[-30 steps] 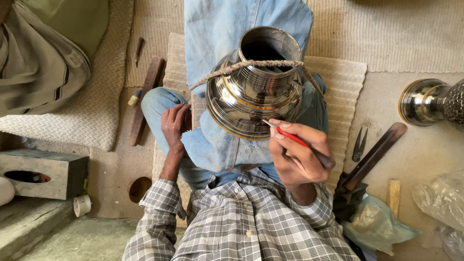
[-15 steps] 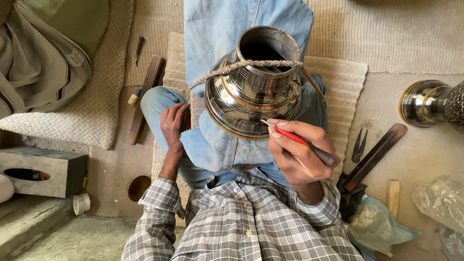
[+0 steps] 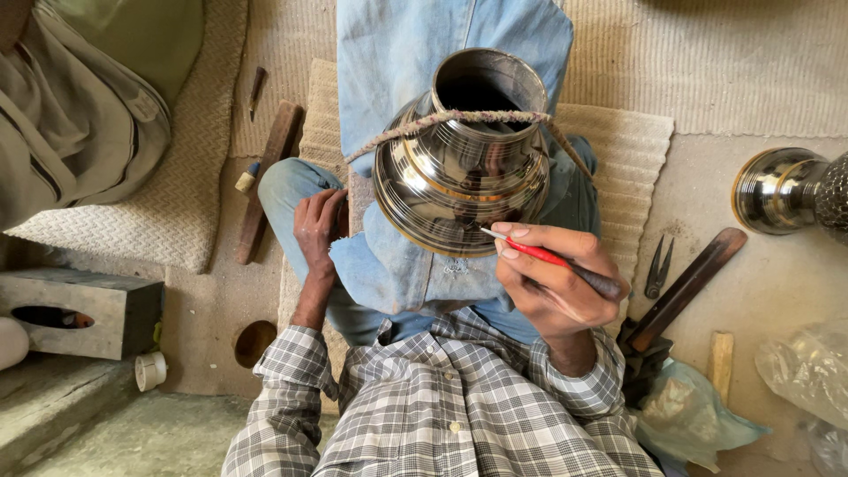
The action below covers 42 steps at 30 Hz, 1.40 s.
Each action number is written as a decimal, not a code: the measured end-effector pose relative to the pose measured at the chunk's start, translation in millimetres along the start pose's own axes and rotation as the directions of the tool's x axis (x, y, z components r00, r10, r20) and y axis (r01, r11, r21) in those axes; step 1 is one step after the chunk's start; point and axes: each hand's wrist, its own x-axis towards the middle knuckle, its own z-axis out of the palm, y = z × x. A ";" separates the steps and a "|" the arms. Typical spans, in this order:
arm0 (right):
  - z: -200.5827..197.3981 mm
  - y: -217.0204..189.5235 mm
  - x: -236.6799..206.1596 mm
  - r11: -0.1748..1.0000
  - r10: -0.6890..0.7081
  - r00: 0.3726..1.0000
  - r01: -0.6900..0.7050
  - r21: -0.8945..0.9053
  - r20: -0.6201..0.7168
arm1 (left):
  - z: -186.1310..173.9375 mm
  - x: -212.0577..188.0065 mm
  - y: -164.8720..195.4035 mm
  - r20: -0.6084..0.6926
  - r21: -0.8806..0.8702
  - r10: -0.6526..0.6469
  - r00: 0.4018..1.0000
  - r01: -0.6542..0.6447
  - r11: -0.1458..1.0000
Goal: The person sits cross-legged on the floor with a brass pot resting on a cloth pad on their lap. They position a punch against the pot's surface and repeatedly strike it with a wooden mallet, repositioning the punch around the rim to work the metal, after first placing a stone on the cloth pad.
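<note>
A shiny round metal pot (image 3: 459,172) with an open neck lies on its side on my lap, over a blue cloth (image 3: 424,265), with a rope (image 3: 481,117) tied across its neck. My right hand (image 3: 552,283) grips a red-and-black pen-like tool (image 3: 552,259), its tip touching the pot's lower belly. On my left knee rests my left hand (image 3: 318,230), fingers curled on the jeans beside the pot and holding nothing.
A second metal vessel (image 3: 782,190) lies at the right edge. Small pliers (image 3: 658,268), a long dark tool (image 3: 680,287) and a wooden stick (image 3: 720,358) lie on the floor at right. A wooden bar (image 3: 265,181), a woven mat (image 3: 190,190) and a concrete block (image 3: 75,314) are at left.
My right hand has shifted slightly, keeping the tool tip on the pot. The left hand has stayed on the knee.
</note>
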 end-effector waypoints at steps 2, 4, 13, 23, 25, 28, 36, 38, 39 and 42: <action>0.5 0.3 -1.4 0.998 0.044 0.999 -0.043 0.038 -0.020 | 0.4 0.5 0.3 -0.008 -0.001 -0.001 1.000 0.000 1.000; 2.1 0.3 -2.8 0.996 0.075 0.996 -0.073 0.057 -0.046 | 0.5 1.1 1.2 -0.019 0.001 0.001 1.000 -0.001 1.000; 6.4 -3.3 -5.7 0.997 0.081 0.992 -0.083 -0.011 -0.092 | -0.3 4.5 4.5 -0.026 0.001 0.015 1.000 -0.015 1.000; 12.4 -0.7 -11.1 0.999 0.030 0.990 -0.035 -0.035 -0.139 | -1.1 3.3 4.9 -0.016 0.014 0.018 1.000 -0.017 1.000; 13.0 -0.7 -12.5 0.999 0.024 0.990 -0.029 -0.039 -0.141 | -0.6 3.5 4.4 -0.009 0.027 0.016 1.000 -0.016 1.000; 14.8 -2.3 -13.4 0.998 0.025 0.989 -0.032 -0.046 -0.146 | -0.2 4.2 4.0 -0.003 0.024 0.010 1.000 -0.010 1.000; 16.7 -12.7 -7.3 0.999 0.029 0.997 -0.030 -0.012 -0.067 | -1.8 3.0 5.3 -0.013 -0.007 0.002 1.000 -0.003 1.000; 17.2 -16.5 -4.9 0.999 0.023 0.998 -0.025 -0.037 -0.054 | -1.9 2.9 4.8 -0.019 -0.014 0.003 1.000 -0.003 1.000; 17.5 -18.8 -3.8 0.998 0.026 0.999 -0.028 -0.049 -0.043 | -1.7 2.6 4.3 -0.017 -0.013 0.000 1.000 0.000 1.000; 19.0 -23.7 -0.2 0.992 0.036 0.997 -0.044 -0.121 -0.065 | -0.6 1.7 2.1 -0.019 -0.017 0.006 1.000 -0.006 1.000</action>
